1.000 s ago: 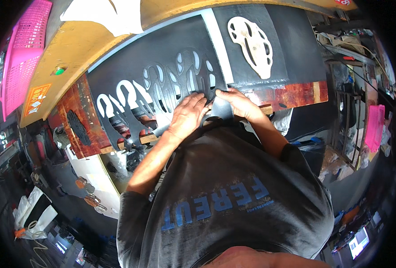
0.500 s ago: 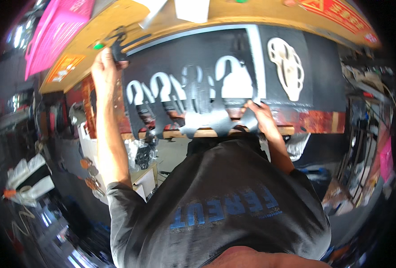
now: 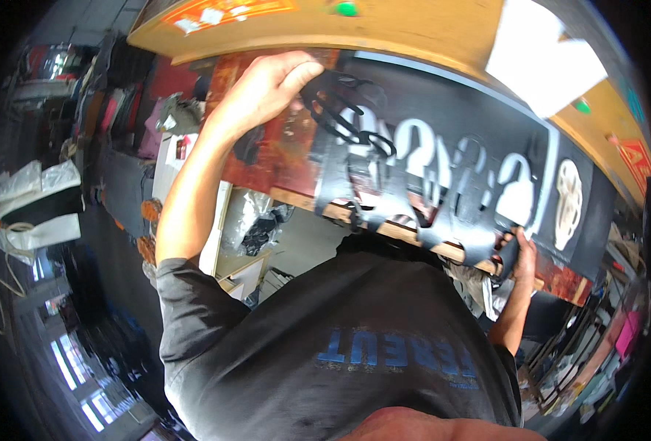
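Note:
My left hand is raised over the far left of the bench, its fingers closed on a thin black strappy piece with looped cut-outs. Below that, a limp black sheet with large cut-outs drapes along the near bench edge. Whether the strappy piece joins this sheet I cannot tell. My right hand pinches the sheet's right end. White rounded shapes show on the dark work surface behind the sheet. To the right lies a cream-coloured flat piece with openings.
A yellow raised ledge runs along the far side, with a white paper on its right part. Reddish worn board shows at the left. Plastic-wrapped goods sit below the bench edge.
The view has swung left, so the bench appears farther right and slanted. The strappy piece in my left hand now hangs rightward over the sheet. My right hand still grips the sheet's right end.

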{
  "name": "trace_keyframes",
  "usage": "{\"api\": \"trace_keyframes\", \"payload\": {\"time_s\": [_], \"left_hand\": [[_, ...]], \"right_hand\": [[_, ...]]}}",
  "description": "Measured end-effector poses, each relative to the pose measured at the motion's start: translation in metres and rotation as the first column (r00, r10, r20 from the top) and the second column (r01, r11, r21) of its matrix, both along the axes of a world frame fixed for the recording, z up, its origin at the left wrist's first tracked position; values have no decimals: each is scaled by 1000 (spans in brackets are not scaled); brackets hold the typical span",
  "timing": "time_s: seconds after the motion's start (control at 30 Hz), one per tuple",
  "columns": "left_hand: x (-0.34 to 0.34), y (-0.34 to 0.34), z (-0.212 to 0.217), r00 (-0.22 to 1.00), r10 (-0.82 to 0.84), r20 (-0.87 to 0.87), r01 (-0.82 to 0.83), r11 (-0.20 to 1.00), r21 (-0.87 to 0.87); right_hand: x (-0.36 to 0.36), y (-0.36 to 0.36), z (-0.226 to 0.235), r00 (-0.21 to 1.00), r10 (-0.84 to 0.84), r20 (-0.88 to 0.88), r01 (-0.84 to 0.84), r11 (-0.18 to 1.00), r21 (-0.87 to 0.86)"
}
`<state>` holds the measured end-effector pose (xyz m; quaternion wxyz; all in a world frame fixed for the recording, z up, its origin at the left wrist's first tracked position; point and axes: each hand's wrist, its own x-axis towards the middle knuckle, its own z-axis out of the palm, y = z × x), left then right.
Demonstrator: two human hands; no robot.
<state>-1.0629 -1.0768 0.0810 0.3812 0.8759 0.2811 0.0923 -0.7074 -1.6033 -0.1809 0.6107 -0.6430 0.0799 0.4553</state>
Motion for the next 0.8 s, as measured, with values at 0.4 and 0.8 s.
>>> {"api": "trace_keyframes", "payload": {"time_s": [0.4,0.8], "left_hand": [[-157,130,3,946,215,244,-151,955,-254],[-95,29,-8,956,-229,183,286,869,-404]], "right_hand": [[16,6,8,671,532,517,47,665,-745],[-186,361,196,408,379,831,-843,505,183]]}}
